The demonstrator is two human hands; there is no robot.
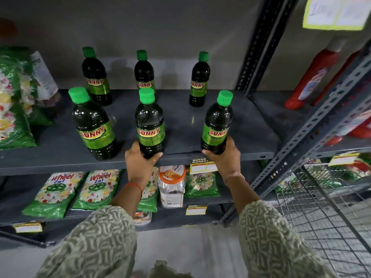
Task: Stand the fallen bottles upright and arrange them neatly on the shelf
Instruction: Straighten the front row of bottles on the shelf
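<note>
While both hands grip front bottles (150, 125) upright, shelf edge (60, 164) close.

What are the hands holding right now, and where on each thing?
The left hand grips the front middle bottle at its base; the right hand grips the front right bottle at its base. Both stand upright on the shelf.

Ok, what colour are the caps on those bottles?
Bright green caps on all six bottles, clearest in the head view.

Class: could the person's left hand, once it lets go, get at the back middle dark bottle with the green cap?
Probably yes: the left hand grips the front middle bottle, which stands before the back middle bottle; open shelf lies either side.
</note>
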